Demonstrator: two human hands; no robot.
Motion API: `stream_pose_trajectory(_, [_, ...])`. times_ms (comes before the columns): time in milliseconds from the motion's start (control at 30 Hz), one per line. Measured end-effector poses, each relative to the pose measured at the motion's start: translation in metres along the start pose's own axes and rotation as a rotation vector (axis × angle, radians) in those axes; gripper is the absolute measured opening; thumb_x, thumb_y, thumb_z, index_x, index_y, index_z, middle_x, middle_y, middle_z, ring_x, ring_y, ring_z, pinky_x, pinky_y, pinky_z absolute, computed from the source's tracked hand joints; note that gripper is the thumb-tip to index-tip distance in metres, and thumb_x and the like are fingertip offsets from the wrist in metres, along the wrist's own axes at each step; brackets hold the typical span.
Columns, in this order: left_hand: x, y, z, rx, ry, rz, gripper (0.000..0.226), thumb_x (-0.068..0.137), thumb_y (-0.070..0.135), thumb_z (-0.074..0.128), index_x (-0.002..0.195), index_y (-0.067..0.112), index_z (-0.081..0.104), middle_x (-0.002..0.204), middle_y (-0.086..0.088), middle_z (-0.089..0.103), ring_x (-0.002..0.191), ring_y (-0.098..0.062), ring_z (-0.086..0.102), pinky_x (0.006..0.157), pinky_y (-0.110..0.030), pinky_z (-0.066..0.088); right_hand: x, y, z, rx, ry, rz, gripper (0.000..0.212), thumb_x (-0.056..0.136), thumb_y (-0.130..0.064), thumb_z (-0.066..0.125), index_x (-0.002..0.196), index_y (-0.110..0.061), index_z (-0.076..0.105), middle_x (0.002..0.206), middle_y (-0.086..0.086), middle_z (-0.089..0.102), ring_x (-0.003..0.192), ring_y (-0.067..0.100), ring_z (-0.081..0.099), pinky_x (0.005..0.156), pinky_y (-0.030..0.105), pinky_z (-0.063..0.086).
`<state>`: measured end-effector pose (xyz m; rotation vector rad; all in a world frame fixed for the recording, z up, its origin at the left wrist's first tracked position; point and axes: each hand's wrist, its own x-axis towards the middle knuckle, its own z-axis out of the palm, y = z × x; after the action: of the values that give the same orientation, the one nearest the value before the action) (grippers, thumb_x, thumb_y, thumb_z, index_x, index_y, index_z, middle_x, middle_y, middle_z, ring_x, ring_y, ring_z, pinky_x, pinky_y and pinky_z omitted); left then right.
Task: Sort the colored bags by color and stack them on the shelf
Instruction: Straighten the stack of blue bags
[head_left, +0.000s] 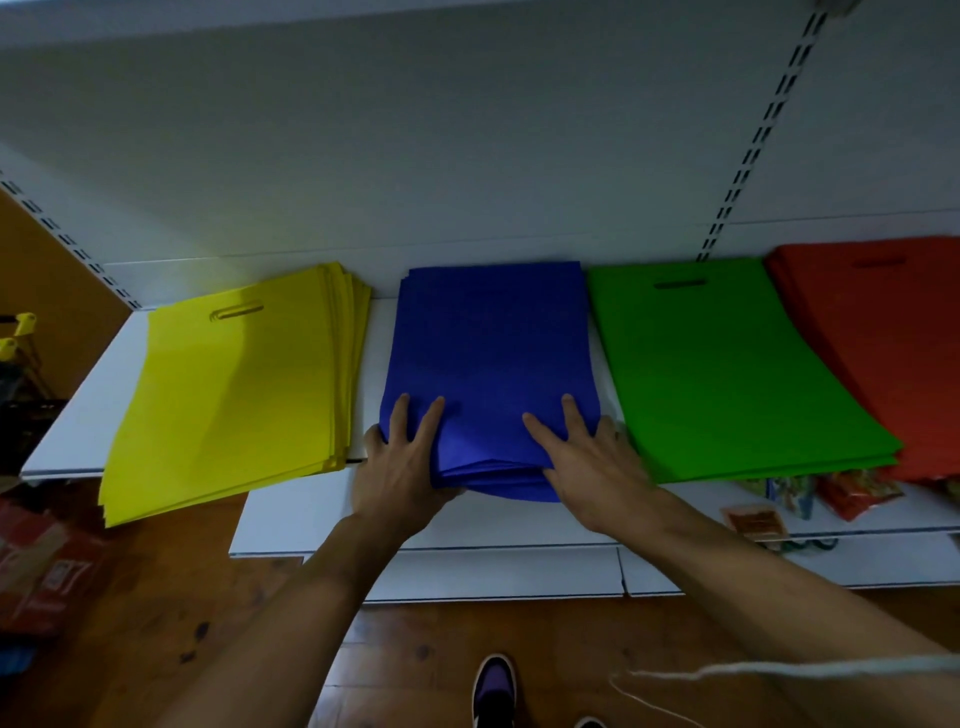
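Both grips were on the blue stack: the left hand clasped its near left corner, fingers laid over the top and the thumb seemingly under the edge, while the right hand pressed flat on the near right part, fingers spread and straight, gripping nothing. That stack lay on the white shelf, its near edge bulging a little past the shelf's front lip. Judged from this, the step in hand was squaring or seating the blue pile, with the sorting itself looking nearly finished. The next move would probably call for sliding the pile back until it sat fully on the shelf and evening its ragged near edge. Four stacks showed, one per color: the yellow stack just left of the blue one, fanned and overhanging the lip; the green stack just right of the blue, touching or nearly so; the red stack beyond the green, partly cut off. Bags within each stack could not be counted. Below the blue stack sat a lower shelf with some packaged goods toward the right.
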<state>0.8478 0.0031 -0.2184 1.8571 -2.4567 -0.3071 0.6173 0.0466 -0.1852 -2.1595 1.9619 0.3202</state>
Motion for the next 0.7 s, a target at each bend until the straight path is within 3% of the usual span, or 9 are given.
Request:
stream_pose_trajectory(133, [-0.01, -0.008, -0.003, -0.12, -0.03, 0.029, 0.122, 0.057, 0.063, 0.08, 0.15, 0.039, 0.005, 0.159, -0.003, -0.014, 0.144, -0.039, 0.008, 0.102, -0.056, 0.042, -0.008, 0.003, 0.003, 0.164, -0.038, 0.016, 0.087, 0.086, -0.072, 0.044, 0.151, -0.044, -0.005, 0.16, 0.004, -0.018, 0.142, 0.048, 0.005, 0.115, 0.054, 0.02])
stream_pose_trajectory(233, [-0.017, -0.016, -0.009, -0.266, -0.062, 0.066, 0.122, 0.048, 0.077, 0.071, 0.15, 0.038, 0.015, 0.158, 0.006, -0.021, 0.147, -0.03, 0.001, 0.109, -0.051, 0.036, -0.009, 0.012, -0.003, 0.415, -0.093, 0.053, 0.093, 0.073, -0.085, 0.044, 0.151, -0.048, 0.008, 0.159, -0.008, -0.024, 0.145, 0.042, -0.008, 0.116, 0.054, 0.014])
stream_pose_trajectory(333, [-0.016, -0.012, -0.013, -0.487, 0.008, -0.105, 0.104, 0.061, 0.078, 0.06, 0.148, 0.034, 0.024, 0.161, 0.0, -0.006, 0.147, -0.028, 0.008, 0.11, -0.047, 0.034, 0.011, 0.017, -0.008, 0.649, 0.025, 0.174, 0.073, 0.087, -0.071, 0.04, 0.151, -0.038, 0.024, 0.161, 0.001, -0.016, 0.147, 0.039, -0.002, 0.118, 0.051, 0.017])
stream_pose_trajectory(400, [-0.009, -0.008, -0.013, -0.584, 0.086, -0.237, 0.089, 0.073, 0.069, 0.057, 0.147, 0.027, 0.032, 0.155, -0.011, 0.023, 0.14, -0.033, 0.03, 0.107, -0.049, 0.041, 0.026, 0.014, -0.008, 0.679, 0.085, 0.251, 0.065, 0.095, -0.056, 0.043, 0.152, -0.03, 0.024, 0.161, 0.012, -0.009, 0.147, 0.039, 0.004, 0.118, 0.049, 0.019])
stream_pose_trajectory(467, [-0.002, -0.009, -0.012, -0.522, 0.092, -0.233, 0.073, 0.084, 0.055, 0.06, 0.144, 0.022, 0.037, 0.141, -0.014, 0.046, 0.124, -0.035, 0.047, 0.099, -0.052, 0.047, 0.032, 0.01, -0.007, 0.627, 0.07, 0.268, 0.065, 0.096, -0.048, 0.048, 0.152, -0.03, 0.022, 0.16, 0.014, -0.006, 0.145, 0.04, 0.006, 0.118, 0.047, 0.021])
stream_pose_trajectory(600, [0.005, -0.011, -0.012, -0.444, 0.025, -0.214, 0.063, 0.084, 0.035, 0.069, 0.14, 0.022, 0.042, 0.133, -0.013, 0.051, 0.116, -0.032, 0.051, 0.097, -0.049, 0.048, 0.029, 0.013, -0.006, 0.617, 0.086, 0.285, 0.071, 0.091, -0.046, 0.057, 0.152, -0.032, 0.023, 0.16, 0.015, -0.005, 0.144, 0.038, 0.01, 0.116, 0.042, 0.023])
stream_pose_trajectory(700, [0.012, -0.013, -0.017, -0.458, -0.033, -0.21, 0.065, 0.083, 0.039, 0.07, 0.139, 0.024, 0.042, 0.132, -0.011, 0.05, 0.111, -0.028, 0.054, 0.09, -0.044, 0.054, 0.029, 0.012, -0.011, 0.576, 0.066, 0.275, 0.074, 0.092, -0.048, 0.054, 0.153, -0.029, 0.018, 0.159, 0.017, -0.012, 0.145, 0.039, 0.003, 0.118, 0.044, 0.019])
